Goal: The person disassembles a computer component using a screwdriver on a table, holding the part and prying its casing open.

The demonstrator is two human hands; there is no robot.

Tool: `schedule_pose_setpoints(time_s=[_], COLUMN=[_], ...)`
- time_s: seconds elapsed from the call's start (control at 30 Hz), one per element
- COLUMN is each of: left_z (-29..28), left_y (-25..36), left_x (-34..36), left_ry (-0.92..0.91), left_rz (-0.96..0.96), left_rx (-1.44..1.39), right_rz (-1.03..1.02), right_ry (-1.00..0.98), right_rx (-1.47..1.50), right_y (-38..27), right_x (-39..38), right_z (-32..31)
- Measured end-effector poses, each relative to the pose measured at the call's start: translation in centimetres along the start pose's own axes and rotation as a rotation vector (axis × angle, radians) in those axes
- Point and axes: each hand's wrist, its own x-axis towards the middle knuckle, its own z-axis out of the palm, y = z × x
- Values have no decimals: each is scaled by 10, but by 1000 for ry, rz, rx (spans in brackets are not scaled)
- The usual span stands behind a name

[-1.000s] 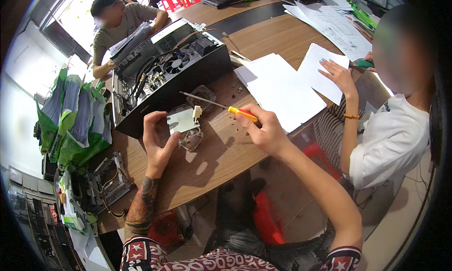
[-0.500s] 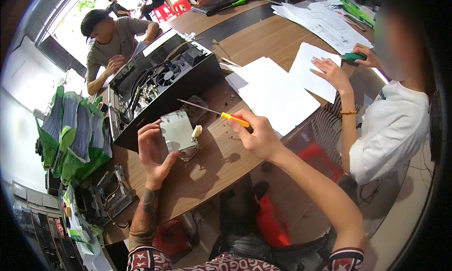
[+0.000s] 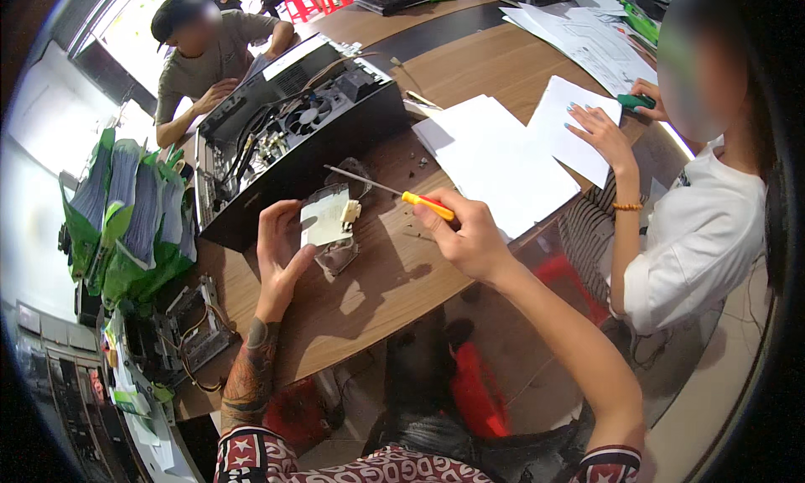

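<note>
My left hand (image 3: 281, 252) is closed around the edge of a small square part (image 3: 323, 217) with a pale flat face, thumb on the near side and fingers on the far left. A cream plug (image 3: 350, 216) sits at the part's right edge. Just below hangs or lies a greyish piece (image 3: 338, 257); whether it belongs to the part I cannot tell. My right hand (image 3: 470, 236) grips a screwdriver (image 3: 426, 205) by its yellow and red handle. Its thin metal shaft points left, with the tip above the table behind the square part, apart from it.
An opened black computer case (image 3: 377, 114) stands behind my hands. White paper sheets (image 3: 495, 156) lie right of it. A metal bracket with wires (image 3: 197, 332) is at the left edge, near green-wrapped bundles (image 3: 138, 223). Co-workers sit at the right and far left.
The square part has turned and tipped in my left hand, so its pale face looks narrower. The screwdriver stays in my right hand at nearly the same angle. The whole view has shifted slightly.
</note>
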Motion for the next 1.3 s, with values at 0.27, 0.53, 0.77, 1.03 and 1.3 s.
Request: schedule_pose_setpoints(time_s=[0.27, 0.53, 0.77, 1.03, 1.3], left_z=[4, 7, 5, 2, 8], left_y=[11, 22, 14, 3, 7], left_x=[-1, -1, 1, 1, -2], left_ry=[58, 44, 140, 68, 71], left_rz=[-176, -293, -278, -223, -125], left_rx=[0, 0, -155, -552, -530], right_rz=[16, 28, 24, 47, -6], right_ry=[39, 49, 50, 42, 55], right_rx=[-3, -13, -3, 17, -3], right_y=[1, 3, 6, 3, 6], right_x=[-2, 0, 0, -2, -1], right_z=[0, 1, 1, 0, 2])
